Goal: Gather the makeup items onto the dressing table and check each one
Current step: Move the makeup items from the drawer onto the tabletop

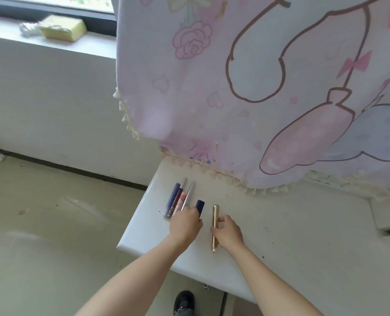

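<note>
On the white dressing table [292,242], near its left corner, lie several slim makeup sticks side by side: a blue-capped tube [172,195], a dark red gloss [176,202], a pink one [181,199] and a silver pen [188,194]. My left hand [184,223] holds a dark navy tube [200,206] just right of that row. My right hand [228,231] pinches a long gold tube [215,216] that lies on the table.
A pink cartoon-print cloth [246,87] with a tasselled hem hangs over the table's back. A window sill [11,30] at the upper left carries a yellow sponge [62,28]. Below the table's edge are the floor [41,236] and a black shoe [184,303].
</note>
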The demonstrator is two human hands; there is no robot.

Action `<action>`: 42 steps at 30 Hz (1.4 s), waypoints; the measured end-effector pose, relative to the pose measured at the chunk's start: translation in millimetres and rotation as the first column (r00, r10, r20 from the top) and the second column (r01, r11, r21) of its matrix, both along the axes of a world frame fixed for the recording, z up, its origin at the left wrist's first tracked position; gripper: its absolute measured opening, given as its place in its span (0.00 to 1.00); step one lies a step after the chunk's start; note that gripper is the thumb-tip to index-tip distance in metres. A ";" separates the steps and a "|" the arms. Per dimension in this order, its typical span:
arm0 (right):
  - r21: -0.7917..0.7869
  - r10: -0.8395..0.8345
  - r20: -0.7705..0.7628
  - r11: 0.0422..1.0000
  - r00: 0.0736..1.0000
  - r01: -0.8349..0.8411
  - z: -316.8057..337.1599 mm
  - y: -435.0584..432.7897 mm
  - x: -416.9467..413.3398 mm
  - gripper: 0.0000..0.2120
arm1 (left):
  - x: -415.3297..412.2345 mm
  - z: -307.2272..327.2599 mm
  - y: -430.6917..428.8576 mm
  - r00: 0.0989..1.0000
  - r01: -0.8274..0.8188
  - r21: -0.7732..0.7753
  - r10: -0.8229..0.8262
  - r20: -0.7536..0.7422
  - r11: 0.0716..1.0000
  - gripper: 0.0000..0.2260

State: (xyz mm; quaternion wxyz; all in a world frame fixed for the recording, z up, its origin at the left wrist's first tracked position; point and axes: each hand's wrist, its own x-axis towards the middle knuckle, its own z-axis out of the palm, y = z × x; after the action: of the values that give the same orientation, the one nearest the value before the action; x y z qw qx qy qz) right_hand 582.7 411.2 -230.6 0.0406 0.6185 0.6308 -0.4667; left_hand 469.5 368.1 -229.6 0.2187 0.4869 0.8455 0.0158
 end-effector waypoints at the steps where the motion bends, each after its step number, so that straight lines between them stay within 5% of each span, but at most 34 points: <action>1: 0.010 -0.005 0.017 1.000 1.000 0.004 -0.4 2.6 -2.1 0.16 | -2.2 -0.2 3.6 1.000 0.009 -0.005 -0.010 -0.001 1.000 0.11; 14: 0.041 -0.029 0.080 0.999 0.996 0.026 -10.8 15.0 -28.4 0.16 | -21.5 -11.6 24.8 0.998 0.061 -0.051 -0.061 -0.004 0.997 0.09; 22: 0.023 -0.052 -0.017 0.998 0.999 0.052 -14.4 16.4 -43.4 0.19 | -24.0 -5.6 8.5 1.000 0.008 0.076 -0.008 0.010 0.997 0.11; 35: 0.105 -0.129 0.001 0.986 0.992 0.128 -6.2 0.5 32.0 0.18 | -13.8 -16.0 -38.3 0.981 0.134 0.377 -0.067 -0.183 0.917 0.02; 42: 0.136 -0.147 0.021 0.980 0.989 0.143 -5.0 -22.2 68.6 0.18 | -2.1 -13.2 -44.4 0.987 0.058 0.334 -0.004 -0.161 0.941 0.15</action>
State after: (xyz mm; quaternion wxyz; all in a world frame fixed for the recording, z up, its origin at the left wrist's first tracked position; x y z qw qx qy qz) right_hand 651.2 389.0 -235.6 -0.0256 0.6713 0.6134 -0.4152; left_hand 467.5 323.7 -242.8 0.0644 0.5303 0.8371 0.1183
